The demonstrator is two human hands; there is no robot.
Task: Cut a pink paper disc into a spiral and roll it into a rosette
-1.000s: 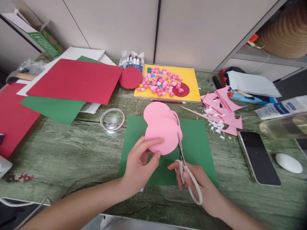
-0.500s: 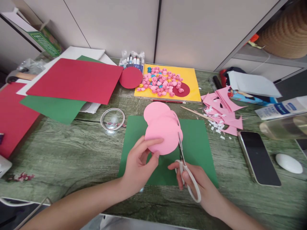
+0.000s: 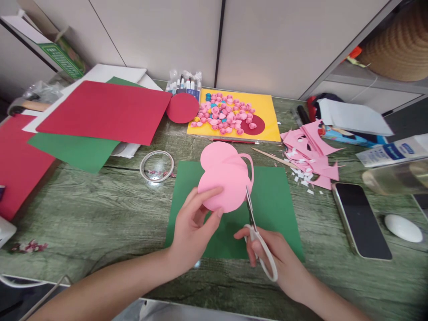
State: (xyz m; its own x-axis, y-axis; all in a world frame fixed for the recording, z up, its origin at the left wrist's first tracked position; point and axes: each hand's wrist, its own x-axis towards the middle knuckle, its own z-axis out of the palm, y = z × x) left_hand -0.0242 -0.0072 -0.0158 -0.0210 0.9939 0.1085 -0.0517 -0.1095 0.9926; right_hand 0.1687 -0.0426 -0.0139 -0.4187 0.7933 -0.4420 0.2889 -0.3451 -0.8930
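Observation:
Between thumb and fingers, my left hand (image 3: 197, 218) pinches a round piece of pink paper (image 3: 227, 189) above a green sheet (image 3: 270, 214). A narrow pink strip (image 3: 251, 167) curls away from the round's right edge. White-handled scissors (image 3: 256, 232) are in my right hand (image 3: 274, 249), with the thumb and fingers in the loops and the blades at the paper's right edge. Behind the held round lies another pink paper circle (image 3: 217, 156), partly covered by it.
Rolled pink, blue and yellow paper pieces lie on a yellow sheet (image 3: 270, 116) at the back. Pink scraps (image 3: 317, 156), a phone (image 3: 361, 220) and a white mouse (image 3: 403, 227) are at right. A tape roll (image 3: 143, 167) and red sheets (image 3: 103, 111) are at left.
The held pink round has shifted slightly left and turned a little. The cut strip at its right edge stands out farther in a curl. The scissors have moved slightly left.

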